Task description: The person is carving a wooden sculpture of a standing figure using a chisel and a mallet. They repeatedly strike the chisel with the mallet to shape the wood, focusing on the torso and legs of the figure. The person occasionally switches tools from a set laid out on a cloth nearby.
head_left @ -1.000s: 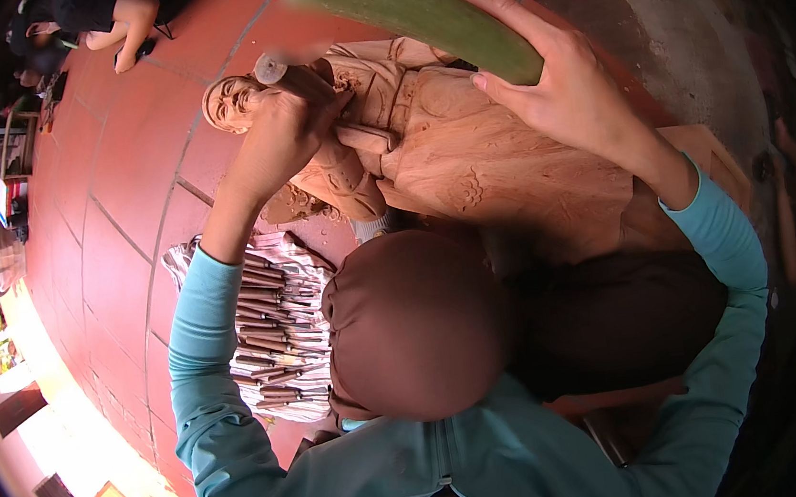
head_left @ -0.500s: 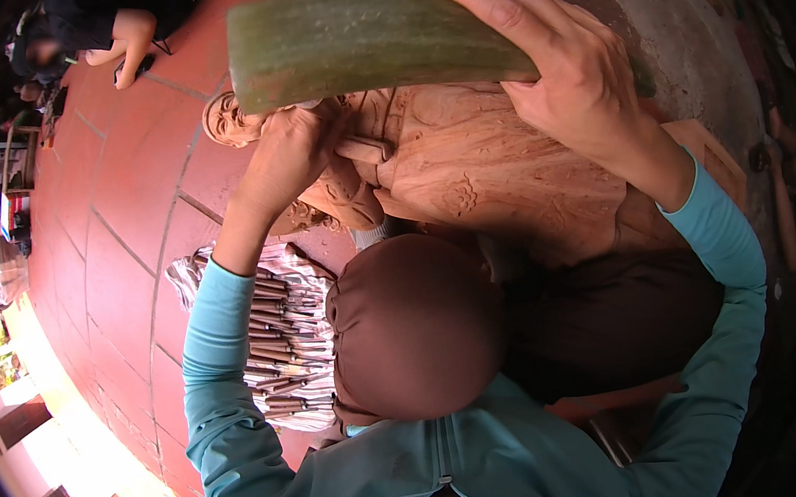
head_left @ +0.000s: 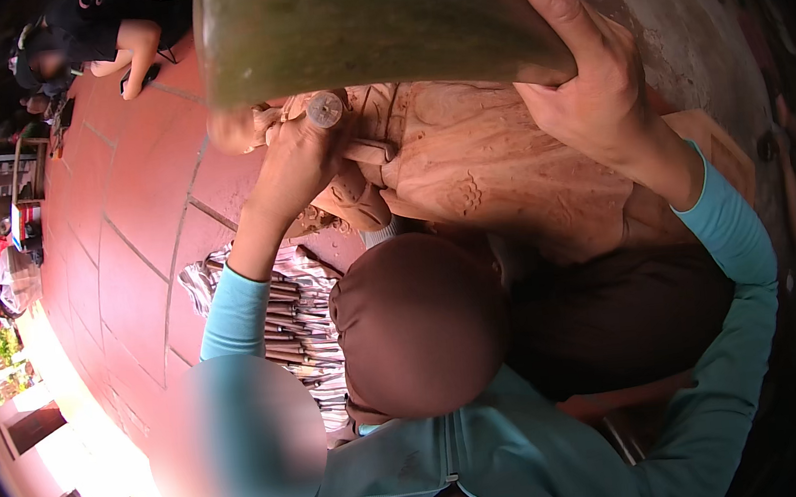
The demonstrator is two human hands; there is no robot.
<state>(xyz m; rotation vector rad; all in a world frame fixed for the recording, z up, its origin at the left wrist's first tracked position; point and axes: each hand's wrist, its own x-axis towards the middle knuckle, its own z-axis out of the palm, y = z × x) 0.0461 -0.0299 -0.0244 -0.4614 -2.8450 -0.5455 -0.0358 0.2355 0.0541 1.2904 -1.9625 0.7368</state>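
My left hand (head_left: 299,162) is wrapped round the handle of a chisel (head_left: 325,110), whose round butt end shows above the fist; its blade is hidden. That fist is over the upper part of a carved wooden figure (head_left: 495,158), close to its head. My right hand (head_left: 583,77) grips a thick, flat green mallet (head_left: 368,36). The mallet is raised near the camera, apart from the chisel, and covers part of the view. Carved folds and a small flower pattern mark the reddish-brown figure, which lies across in front of my knees.
Several chisels (head_left: 290,326) with wooden handles lie on a striped cloth (head_left: 334,403) beside my brown-clad knee (head_left: 420,328). Red tiled floor (head_left: 120,246) stretches to the left. Another person (head_left: 100,38) sits at the far left. Rough grey ground (head_left: 673,21) is at the right.
The mallet has come up closer to the camera and looks larger, with my right hand rising along with it. The chisel's butt end is now uncovered. My left hand stays near the same spot.
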